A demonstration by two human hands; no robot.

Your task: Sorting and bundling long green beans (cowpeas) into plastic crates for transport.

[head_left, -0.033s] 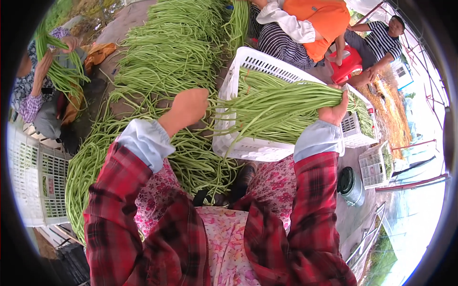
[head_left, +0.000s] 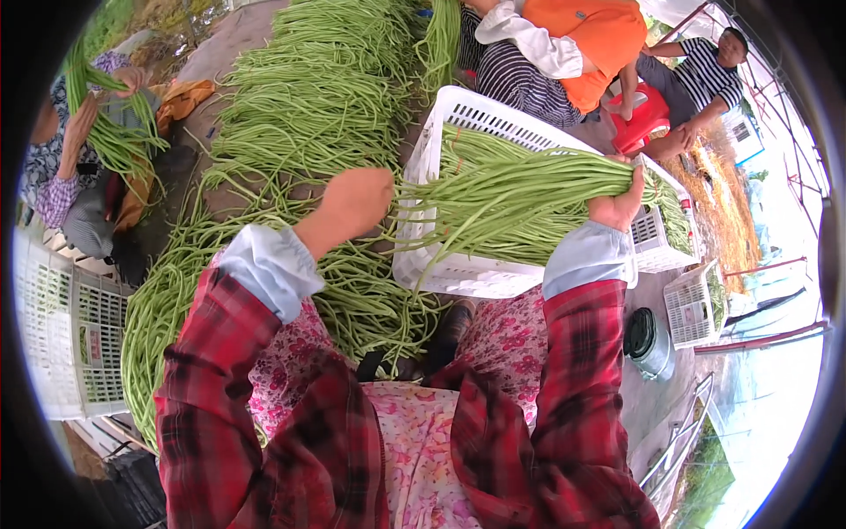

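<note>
One bundle of long green beans is grasped at its gathered end by the right hand, its loose ends fanning out toward the left hand. That left hand is curled into a fist just beside those ends; I cannot tell whether it pinches a strand. Below the bundle, between the hands, stands a white crate filled with more beans. Tangled loose beans lie beneath the left hand, and a long bean heap stretches away beyond it. Past the right hand sits a person in an orange top; nearer the body, to that hand's right, stand a lidded bucket and a smaller white crate.
</note>
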